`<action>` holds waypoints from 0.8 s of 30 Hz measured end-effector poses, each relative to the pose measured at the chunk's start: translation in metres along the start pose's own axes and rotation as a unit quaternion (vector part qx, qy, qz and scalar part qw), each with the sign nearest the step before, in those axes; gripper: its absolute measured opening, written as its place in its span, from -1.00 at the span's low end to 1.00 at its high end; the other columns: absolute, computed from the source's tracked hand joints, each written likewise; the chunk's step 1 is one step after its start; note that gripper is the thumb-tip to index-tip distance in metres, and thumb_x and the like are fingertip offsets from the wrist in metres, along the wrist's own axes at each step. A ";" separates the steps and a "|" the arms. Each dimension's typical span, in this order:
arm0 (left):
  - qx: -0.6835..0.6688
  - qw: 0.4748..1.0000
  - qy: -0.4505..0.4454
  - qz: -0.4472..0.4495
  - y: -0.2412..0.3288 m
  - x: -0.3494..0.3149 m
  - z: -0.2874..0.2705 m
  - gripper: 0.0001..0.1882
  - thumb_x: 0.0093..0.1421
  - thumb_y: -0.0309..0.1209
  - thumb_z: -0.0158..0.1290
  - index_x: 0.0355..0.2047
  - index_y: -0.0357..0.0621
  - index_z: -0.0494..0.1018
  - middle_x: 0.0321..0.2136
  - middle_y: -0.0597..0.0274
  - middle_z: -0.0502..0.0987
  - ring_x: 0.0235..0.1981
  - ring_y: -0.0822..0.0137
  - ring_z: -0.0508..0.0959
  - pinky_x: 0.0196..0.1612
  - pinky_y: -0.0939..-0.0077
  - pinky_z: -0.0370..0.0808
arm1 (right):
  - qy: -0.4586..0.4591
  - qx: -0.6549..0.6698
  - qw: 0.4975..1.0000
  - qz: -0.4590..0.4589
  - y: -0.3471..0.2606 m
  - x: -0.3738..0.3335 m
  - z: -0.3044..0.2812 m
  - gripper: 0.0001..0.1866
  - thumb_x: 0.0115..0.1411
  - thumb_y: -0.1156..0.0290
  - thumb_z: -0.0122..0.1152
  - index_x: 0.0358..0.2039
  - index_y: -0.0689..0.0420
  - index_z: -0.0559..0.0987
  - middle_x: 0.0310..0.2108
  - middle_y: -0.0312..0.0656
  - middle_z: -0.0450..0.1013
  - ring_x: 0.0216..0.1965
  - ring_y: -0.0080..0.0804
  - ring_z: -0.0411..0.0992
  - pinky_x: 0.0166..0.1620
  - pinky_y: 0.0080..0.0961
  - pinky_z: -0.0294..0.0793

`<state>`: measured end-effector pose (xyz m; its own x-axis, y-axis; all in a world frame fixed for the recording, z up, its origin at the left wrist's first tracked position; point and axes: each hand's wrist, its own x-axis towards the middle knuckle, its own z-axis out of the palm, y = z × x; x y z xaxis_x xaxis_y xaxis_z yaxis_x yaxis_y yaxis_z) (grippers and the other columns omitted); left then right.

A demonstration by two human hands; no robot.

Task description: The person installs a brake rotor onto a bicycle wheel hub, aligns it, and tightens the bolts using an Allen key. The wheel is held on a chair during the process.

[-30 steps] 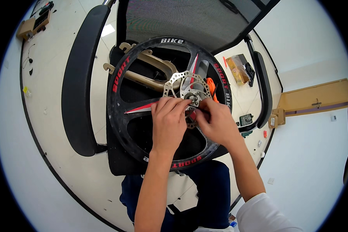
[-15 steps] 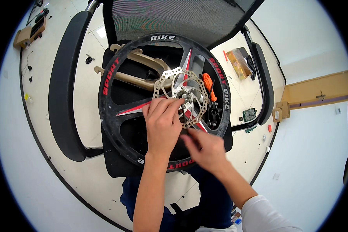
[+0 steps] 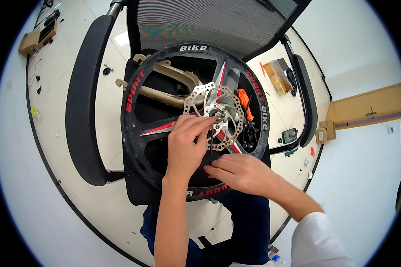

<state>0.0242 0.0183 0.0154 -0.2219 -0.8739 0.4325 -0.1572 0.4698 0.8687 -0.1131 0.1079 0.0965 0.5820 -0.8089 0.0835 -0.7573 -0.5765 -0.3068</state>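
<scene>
A black wheel [image 3: 130, 127] with red and silver spoke stripes lies flat on a chair seat. On its hub is a silver brake disc [image 3: 240, 123] full of small holes. My left hand [image 3: 182, 144] has its thumb and forefinger pinched together at the hub, at the upper end of a thin dark hex key [image 3: 210, 149]. The fingertips cover that end and the bolt under it. Lower down, my right hand [image 3: 241, 174] grips the key's long end between thumb and fingers.
Under the wheel lie a gold-coloured fork [image 3: 158, 95], an orange item [image 3: 244, 103] and black parts [image 3: 251, 137]. Armrests [image 3: 85, 102] flank the seat, with a mesh backrest [image 3: 209, 24] behind. A clear-wrapped box [image 3: 278, 76] and a green case [image 3: 289, 135] are on the floor to the right.
My right hand has come down and settled on the long end of the hex key, no longer blurred. The left hand keeps its place at the hub. The whole view has shifted slightly.
</scene>
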 end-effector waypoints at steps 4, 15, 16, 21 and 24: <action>-0.026 0.993 0.100 -0.055 0.001 0.000 -0.008 -0.72 0.12 -0.59 0.21 -0.12 -0.17 0.62 -0.40 0.23 0.62 -0.22 0.27 0.58 -0.19 0.40 0.52 | -0.071 -0.107 0.983 -0.132 0.011 0.024 -0.010 -0.91 -0.05 0.43 0.20 -0.53 0.15 0.50 -0.48 -0.30 0.35 -0.35 -0.46 0.43 -0.27 -0.55 0.47; -0.219 0.930 0.080 -0.283 -0.010 -0.007 -0.004 -0.83 0.32 -0.52 0.11 -0.14 -0.36 0.46 -0.57 0.30 0.53 -0.63 0.67 0.40 -0.62 0.70 0.31 | -0.024 -0.130 0.938 -0.320 0.030 0.055 0.002 -0.86 -0.13 0.45 0.22 -0.58 0.19 0.44 -0.51 -0.28 0.29 -0.52 -0.47 0.36 -0.43 -0.59 0.44; -0.229 0.926 0.083 -0.289 -0.008 -0.006 -0.005 -0.85 0.31 -0.51 0.11 -0.16 -0.35 0.46 -0.58 0.30 0.54 -0.60 0.68 0.37 -0.59 0.69 0.30 | -0.025 -0.138 0.936 -0.324 0.030 0.058 0.002 -0.86 -0.13 0.45 0.22 -0.57 0.20 0.45 -0.51 -0.28 0.29 -0.52 -0.47 0.37 -0.43 -0.59 0.44; -0.266 0.921 0.078 -0.274 -0.011 -0.006 -0.008 -0.84 0.32 -0.51 0.11 -0.17 -0.36 0.45 -0.56 0.27 0.56 -0.63 0.66 0.41 -0.60 0.68 0.34 | -0.017 -0.150 0.937 -0.315 0.028 0.065 0.002 -0.86 -0.18 0.42 0.19 -0.63 0.19 0.44 -0.54 -0.25 0.30 -0.47 -0.41 0.44 -0.37 -0.54 0.51; -0.287 0.915 0.063 -0.278 -0.011 -0.004 -0.011 -0.84 0.32 -0.50 0.11 -0.17 -0.36 0.45 -0.55 0.25 0.58 -0.65 0.64 0.45 -0.63 0.66 0.35 | -0.009 -0.140 0.946 -0.291 0.026 0.064 0.002 -0.85 -0.17 0.44 0.21 -0.58 0.21 0.46 -0.53 -0.25 0.31 -0.48 -0.44 0.42 -0.39 -0.57 0.50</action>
<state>0.0374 0.0150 0.0070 -0.1421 -0.9824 -0.1212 0.3265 -0.1621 0.9312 -0.0950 0.0414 0.0917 0.9278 -0.3445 0.1435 -0.3542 -0.9339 0.0485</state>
